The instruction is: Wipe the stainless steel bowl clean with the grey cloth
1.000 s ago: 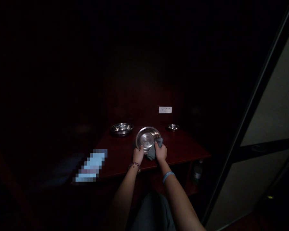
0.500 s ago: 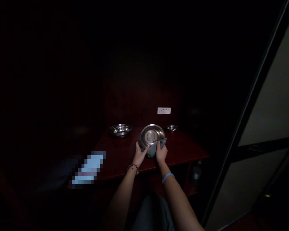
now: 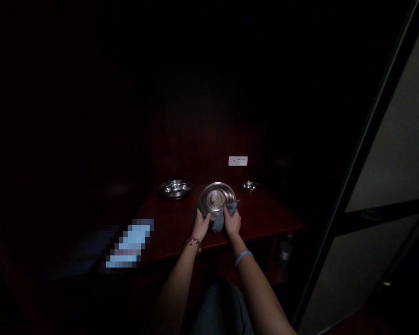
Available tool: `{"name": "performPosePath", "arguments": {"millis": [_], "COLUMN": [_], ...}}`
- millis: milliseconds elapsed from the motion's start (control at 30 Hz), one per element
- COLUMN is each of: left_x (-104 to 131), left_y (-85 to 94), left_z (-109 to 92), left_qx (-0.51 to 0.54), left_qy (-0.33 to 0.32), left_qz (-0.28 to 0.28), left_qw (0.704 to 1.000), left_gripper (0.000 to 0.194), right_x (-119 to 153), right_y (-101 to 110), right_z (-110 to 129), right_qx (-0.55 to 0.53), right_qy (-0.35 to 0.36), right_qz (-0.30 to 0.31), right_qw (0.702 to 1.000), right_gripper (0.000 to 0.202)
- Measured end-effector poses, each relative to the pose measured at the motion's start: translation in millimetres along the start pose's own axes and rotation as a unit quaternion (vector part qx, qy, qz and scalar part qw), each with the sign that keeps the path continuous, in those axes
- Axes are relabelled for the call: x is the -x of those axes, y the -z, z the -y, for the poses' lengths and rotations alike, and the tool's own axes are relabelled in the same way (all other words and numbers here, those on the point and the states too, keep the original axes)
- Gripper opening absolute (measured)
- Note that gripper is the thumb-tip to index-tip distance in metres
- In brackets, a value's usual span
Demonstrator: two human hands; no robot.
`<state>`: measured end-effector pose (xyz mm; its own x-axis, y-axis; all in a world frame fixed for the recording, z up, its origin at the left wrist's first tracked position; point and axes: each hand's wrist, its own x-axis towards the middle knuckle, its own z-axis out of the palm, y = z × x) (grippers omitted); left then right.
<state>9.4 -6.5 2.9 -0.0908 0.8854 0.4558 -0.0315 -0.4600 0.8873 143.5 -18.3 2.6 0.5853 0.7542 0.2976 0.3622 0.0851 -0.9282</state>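
Observation:
A round shiny metal plate [image 3: 215,198] is held up, tilted toward me, above the dark red tabletop [image 3: 258,214]. My left hand [image 3: 200,225] grips its lower left rim, thumb on the near face. On the lower right, my right hand [image 3: 232,222] is closed on a grey-blue cloth [image 3: 218,223] pressed against the plate, the thumb over the cloth. The fingers behind the plate are hidden. Left of the plate rests a stack of metal dishes [image 3: 175,189]; a small metal bowl [image 3: 248,186] sits to its right.
A white power socket [image 3: 238,161] is on the dark back wall. A pixelated light-blue patch [image 3: 129,244] covers something at the table's left edge. Below the tabletop on the right stands a bottle [image 3: 285,251]. A framed pale panel [image 3: 387,163] rises at the right.
The plate has shifted slightly left and turned a little. My right hand and the cloth have moved a bit left along its lower rim; my left hand still grips the plate.

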Motion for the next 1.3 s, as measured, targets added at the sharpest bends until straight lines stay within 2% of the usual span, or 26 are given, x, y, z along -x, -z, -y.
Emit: {"name": "performPosePath", "arguments": {"millis": [167, 367, 567, 800, 933, 1100, 1200, 1300], "left_x": [-1.0, 2.7, 2.3, 1.5, 1.3, 1.2, 1.8, 3.2], "left_y": [2.1, 3.1, 2.8, 0.4, 1.3, 3.2, 4.4, 4.3], "left_z": [-0.9, -13.0, -10.4, -0.3, 0.2, -6.6, -13.1, -18.9], "left_qx": [0.01, 0.028, 0.031, 0.021, -0.002, 0.022, 0.058, 0.077], "left_qy": [0.019, 0.018, 0.031, 0.004, 0.014, 0.007, 0.009, 0.026], "left_qz": [-0.042, -0.08, -0.057, -0.011, -0.008, -0.051, -0.101, -0.101], "left_qw": [0.999, 0.996, 0.997, 1.0, 1.0, 0.998, 0.993, 0.992], "left_gripper": [0.048, 0.043, 0.044, 0.057, 0.049, 0.038, 0.043, 0.047], "right_x": [0.9, 0.8, 1.0, 1.7, 1.8, 2.3, 2.3, 1.9], "right_y": [0.0, -0.2, 0.8, 1.0, 1.7, 1.3, -0.6, -1.7], "right_z": [0.5, 0.8, 1.3, 1.3, 2.1, 4.0, 4.3, 3.8], "right_qx": [0.003, 0.002, -0.006, -0.013, -0.022, -0.031, -0.04, -0.049], "right_qy": [-0.001, 0.006, 0.019, 0.006, 0.007, 0.016, 0.035, 0.041], "right_qz": [0.002, 0.005, -0.013, -0.025, -0.022, 0.005, 0.031, 0.038], "right_qw": [1.0, 1.0, 1.0, 1.0, 0.999, 0.999, 0.998, 0.997], "right_gripper": [0.036, 0.036, 0.035, 0.036, 0.035, 0.036, 0.035, 0.035]}}
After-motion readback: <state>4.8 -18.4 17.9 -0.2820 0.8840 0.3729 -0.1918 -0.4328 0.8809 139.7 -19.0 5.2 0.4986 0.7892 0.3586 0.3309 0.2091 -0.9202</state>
